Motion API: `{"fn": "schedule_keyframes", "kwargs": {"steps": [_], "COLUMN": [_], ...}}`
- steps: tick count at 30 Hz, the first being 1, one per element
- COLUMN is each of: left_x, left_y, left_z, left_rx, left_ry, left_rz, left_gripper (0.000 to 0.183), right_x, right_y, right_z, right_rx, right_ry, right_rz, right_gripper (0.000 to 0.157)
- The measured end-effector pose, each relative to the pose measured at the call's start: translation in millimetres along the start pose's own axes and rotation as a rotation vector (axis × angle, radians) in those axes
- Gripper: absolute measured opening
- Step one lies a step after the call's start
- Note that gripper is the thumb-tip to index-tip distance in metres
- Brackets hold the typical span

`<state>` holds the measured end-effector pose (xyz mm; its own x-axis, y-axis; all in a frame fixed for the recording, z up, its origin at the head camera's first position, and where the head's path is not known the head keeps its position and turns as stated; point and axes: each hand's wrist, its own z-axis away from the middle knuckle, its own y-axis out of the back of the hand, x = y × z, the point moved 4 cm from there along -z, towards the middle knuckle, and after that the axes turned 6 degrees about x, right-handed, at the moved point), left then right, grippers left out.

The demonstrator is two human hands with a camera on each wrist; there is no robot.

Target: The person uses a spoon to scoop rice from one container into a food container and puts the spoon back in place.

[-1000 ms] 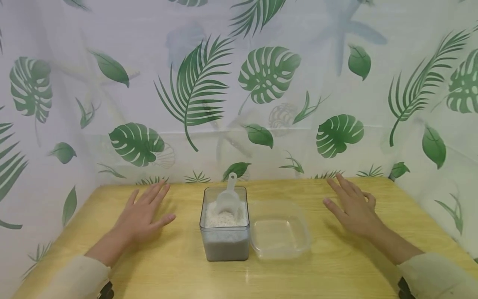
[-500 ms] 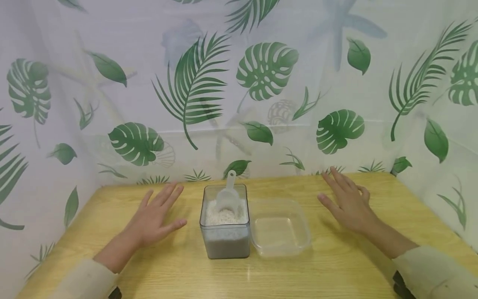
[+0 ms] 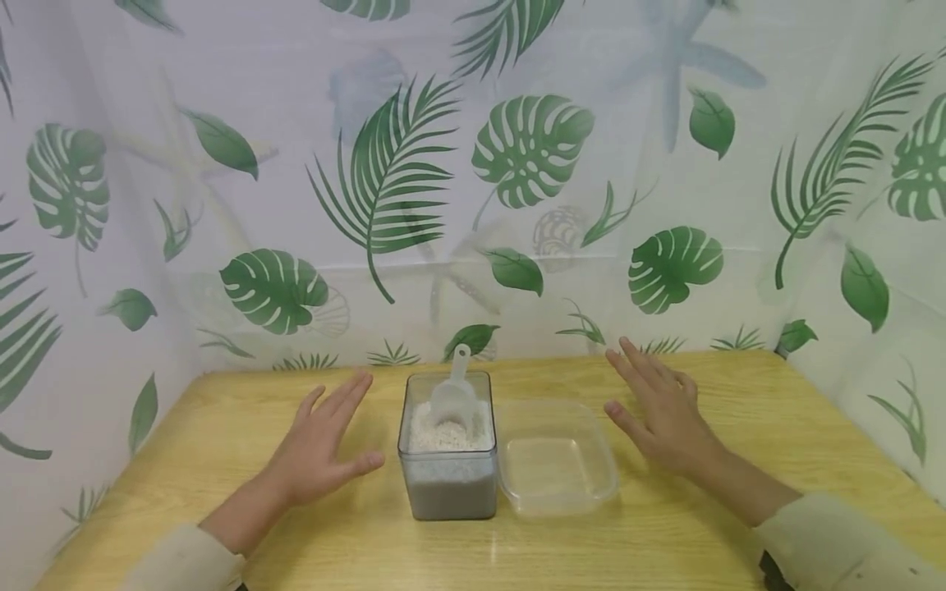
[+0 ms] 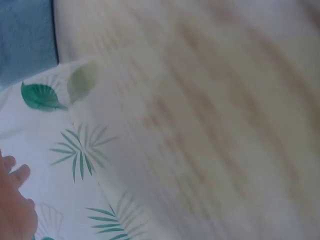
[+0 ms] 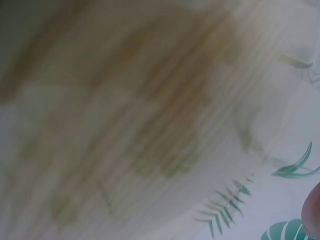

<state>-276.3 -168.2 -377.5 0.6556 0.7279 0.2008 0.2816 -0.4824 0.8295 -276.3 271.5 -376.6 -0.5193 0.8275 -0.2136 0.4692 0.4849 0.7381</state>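
Note:
A clear square-topped container (image 3: 452,484) filled with white grains stands upright mid-table in the head view. Its translucent scoop (image 3: 455,398) leans in the grains, handle up. Against its right side sits a shallow clear plastic box (image 3: 557,460) with nothing visible inside. My left hand (image 3: 318,451) is left of the container with fingers extended and thumb pointing at it, apart from it. To the right of the plastic box, my right hand (image 3: 665,419) has its fingers mostly straight, also apart. Part of the left hand (image 4: 15,200) and one right fingertip (image 5: 312,212) show in the wrist views.
The wooden table (image 3: 355,550) reaches back to a white leaf-printed curtain (image 3: 576,49) that also closes both sides. A blue-grey block shape (image 4: 25,40) fills the left wrist view's upper left corner.
Both hands have moved inward: the left hand to the right, the right hand to the left, each nearer the containers. The containers and scoop have stayed in place.

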Motion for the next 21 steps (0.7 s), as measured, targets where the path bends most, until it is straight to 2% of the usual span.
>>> {"fn": "schedule_keyframes", "kwargs": {"steps": [5,9,11,16,21], "left_x": [14.5,23.6,27.1,33.7,34.9], "left_y": [-1.8,-9.6,-13.7,-22.2,-30.2], "left_z": [0.0,4.5,4.6,2.1,0.0], "left_rx": [0.044,0.040,0.017,-0.038,-0.046], "left_ry": [-0.129,-0.165,-0.152,-0.072,-0.050], "left_rz": [0.082,0.129,0.152,0.235,0.228], "left_gripper": [0.103,0.112,0.115,0.121,0.124], "right_x": [-6.9,-12.8,-14.9,-21.3,-29.6], "right_y": [-5.6,-9.1,-9.9,-13.1,-15.7], "right_z": [-2.0,-2.1,-4.2,-8.1,-8.5], "right_rx": [0.033,0.044,0.048,0.076,0.096], "right_ry": [0.059,0.096,0.111,0.154,0.196], "right_rz": [-0.025,-0.059,-0.080,-0.129,-0.141], "right_gripper": [0.064,0.063,0.063,0.060,0.057]}}
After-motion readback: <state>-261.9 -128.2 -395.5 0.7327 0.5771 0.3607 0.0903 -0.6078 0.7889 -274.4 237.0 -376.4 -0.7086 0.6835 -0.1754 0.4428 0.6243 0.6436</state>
